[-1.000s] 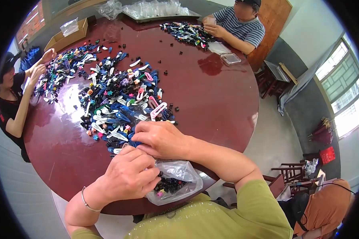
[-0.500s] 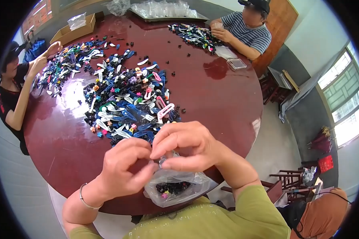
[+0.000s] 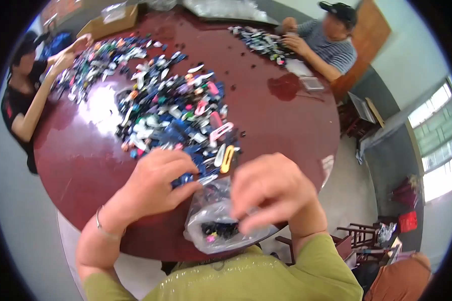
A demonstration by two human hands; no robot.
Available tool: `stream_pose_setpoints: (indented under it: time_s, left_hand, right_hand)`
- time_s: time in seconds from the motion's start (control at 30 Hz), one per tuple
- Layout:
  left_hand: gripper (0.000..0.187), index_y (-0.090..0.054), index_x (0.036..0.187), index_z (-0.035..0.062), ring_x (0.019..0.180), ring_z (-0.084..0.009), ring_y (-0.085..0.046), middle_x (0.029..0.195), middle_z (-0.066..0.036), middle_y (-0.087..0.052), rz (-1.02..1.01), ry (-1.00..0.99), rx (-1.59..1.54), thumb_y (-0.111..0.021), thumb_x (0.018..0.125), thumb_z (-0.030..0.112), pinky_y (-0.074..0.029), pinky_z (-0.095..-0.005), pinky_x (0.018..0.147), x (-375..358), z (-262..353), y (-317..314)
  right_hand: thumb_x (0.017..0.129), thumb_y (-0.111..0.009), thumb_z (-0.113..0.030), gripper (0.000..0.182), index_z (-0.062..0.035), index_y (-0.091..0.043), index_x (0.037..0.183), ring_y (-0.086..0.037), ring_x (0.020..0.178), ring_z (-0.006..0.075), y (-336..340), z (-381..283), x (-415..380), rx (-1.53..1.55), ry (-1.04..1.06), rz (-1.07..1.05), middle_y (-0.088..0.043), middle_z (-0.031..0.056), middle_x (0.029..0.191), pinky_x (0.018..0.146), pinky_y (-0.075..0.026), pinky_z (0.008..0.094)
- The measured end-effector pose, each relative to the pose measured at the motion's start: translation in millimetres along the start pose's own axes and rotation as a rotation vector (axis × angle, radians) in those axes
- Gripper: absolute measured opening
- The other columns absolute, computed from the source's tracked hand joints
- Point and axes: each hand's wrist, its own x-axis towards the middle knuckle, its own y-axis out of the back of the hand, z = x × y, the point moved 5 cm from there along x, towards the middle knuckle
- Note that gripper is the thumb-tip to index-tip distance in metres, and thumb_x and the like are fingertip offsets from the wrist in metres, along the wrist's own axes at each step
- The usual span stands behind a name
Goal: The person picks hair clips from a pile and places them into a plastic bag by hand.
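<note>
A large heap of mixed hair clips (image 3: 160, 115), with white, blue, black, pink and orange pieces, lies in front of me. At its near edge is my left hand (image 3: 160, 180), its thumb and curved fingers apart beside blue and white clips. A yellow snap clip (image 3: 227, 159) lies on the heap's right edge, below a pink-and-white one (image 3: 221, 131). Close to my body, a clear plastic bag (image 3: 198, 241) stands with its mouth open, small black clips (image 3: 226, 231) and a pink flower piece inside. Blurred by motion, my right hand (image 3: 273, 193) hangs over the bag's right side.
One person (image 3: 22, 105) at the left and another (image 3: 331, 45) at the far right handle other clip heaps on the round red table (image 3: 291, 135). A cardboard box (image 3: 108, 25) and a tray of clear packaging (image 3: 226, 10) stand at the back. Stools (image 3: 359, 236) are at right.
My hands, fingertips together over the bag before, have separated: the left toward the heap, the right to the right. A yellow snap clip now shows at the heap's edge. The view has shifted slightly.
</note>
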Motion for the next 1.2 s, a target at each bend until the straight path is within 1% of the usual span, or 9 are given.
stream_pose_setpoints:
  time_s: [0.07,0.13,0.23,0.47,0.6,0.67,0.97,1.07,1.2]
  left_hand:
    - [0.021,-0.067,0.089,0.0042,0.092,-0.0312,-0.062,0.099,-0.01,-0.066,-0.251,0.101,0.195,-0.077,0.072,0.012,-0.047,-0.0406,0.082,-7.7,-13.0,-6.4]
    - [0.02,-0.067,0.089,0.0033,0.09,-0.0303,-0.06,0.096,-0.011,-0.063,-0.151,0.09,0.267,-0.076,0.073,0.011,-0.046,-0.0424,0.082,-14.4,-20.6,-9.1]
    - [0.018,-0.068,0.09,0.0017,0.091,-0.0293,-0.06,0.099,-0.011,-0.064,-0.163,0.105,0.313,-0.073,0.074,0.008,-0.047,-0.041,0.083,-17.5,-31.7,-10.0]
    - [0.012,-0.067,0.086,0.0011,0.087,-0.0293,-0.06,0.095,-0.011,-0.063,-0.149,0.083,0.366,-0.07,0.076,0.004,-0.048,-0.0389,0.079,-12.0,-33.1,-6.4]
    - [0.006,-0.065,0.081,0.0012,0.081,-0.0307,-0.06,0.086,-0.011,-0.061,-0.144,0.122,0.357,-0.068,0.077,0.004,-0.048,-0.0406,0.074,-12.2,-35.8,-4.9]
    - [0.005,-0.064,0.079,0.0013,0.079,-0.0314,-0.059,0.083,-0.012,-0.06,-0.154,0.131,0.368,-0.068,0.077,0.005,-0.048,-0.0414,0.072,-12.5,-35.6,-5.2]
    - [0.005,-0.067,0.079,0.0017,0.077,-0.032,-0.061,0.08,-0.01,-0.06,-0.098,0.099,0.255,-0.067,0.078,0.006,-0.049,-0.0416,0.072,-13.3,-44.0,-9.6]
    - [0.003,-0.068,0.079,0.003,0.077,-0.0308,-0.061,0.08,-0.009,-0.061,-0.023,0.021,0.213,-0.067,0.078,0.006,-0.049,-0.0408,0.072,-11.8,-37.9,-13.7]
    - [0.003,-0.068,0.078,0.0051,0.078,-0.0285,-0.061,0.081,-0.008,-0.061,-0.004,-0.043,0.278,-0.066,0.076,0.005,-0.048,-0.039,0.073,-13.1,-34.0,-24.4]
  right_hand:
    - [0.076,-0.08,-0.011,0.017,-0.006,-0.071,0.09,-0.065,0.07,0.0258,-14.5,-14.4,-1.6,-0.016,0.016,-0.268,-0.067,0.0068,0.085,0.058,-0.052,0.0352]
    - [0.075,-0.079,-0.011,0.018,-0.006,-0.071,0.09,-0.066,0.071,0.0257,-25.1,-13.8,-8.1,-0.134,-0.042,-0.375,-0.067,0.0066,0.087,0.058,-0.053,0.0355]
    - [0.074,-0.078,-0.012,0.019,-0.0058,-0.071,0.09,-0.067,0.072,0.0253,-30.6,-3.6,-6.1,-0.446,-0.158,-0.295,-0.067,0.007,0.087,0.059,-0.054,0.035]
    - [0.068,-0.081,-0.004,0.02,-0.0055,-0.073,0.086,-0.066,0.066,0.0236,-11.0,12.4,-4.2,-0.259,-0.121,-0.107,-0.069,0.0081,0.081,0.055,-0.052,0.032]
    - [0.07,-0.075,0.005,0.021,-0.0036,-0.074,0.09,-0.061,0.061,0.0161,-3.1,34.8,3.3,-0.348,-0.205,0.212,-0.068,0.006,0.081,0.053,-0.047,0.0254]
    - [0.073,-0.075,0.0,0.017,-0.0054,-0.074,0.089,-0.064,0.066,0.0194,-8.9,60.2,5.1,-0.418,-0.346,0.208,-0.067,0.0057,0.085,0.057,-0.05,0.0286]
    - [0.078,-0.075,-0.003,0.009,-0.0032,-0.071,0.086,-0.059,0.066,0.0138,-22.1,86.8,8.4,-0.784,-0.327,0.007,-0.061,0.0053,0.082,0.057,-0.047,0.0273]
    - [0.077,-0.074,-0.009,0.006,-0.0054,-0.07,0.081,-0.063,0.07,0.0243,-12.8,89.9,8.0,-0.634,-0.427,0.138,-0.063,0.0062,0.082,0.062,-0.051,0.0347]
    - [0.076,-0.074,-0.006,0.007,-0.0028,-0.069,0.081,-0.061,0.066,0.0189,-7.1,82.8,10.8,-0.568,-0.469,0.129,-0.061,0.0057,0.08,0.058,-0.05,0.03]
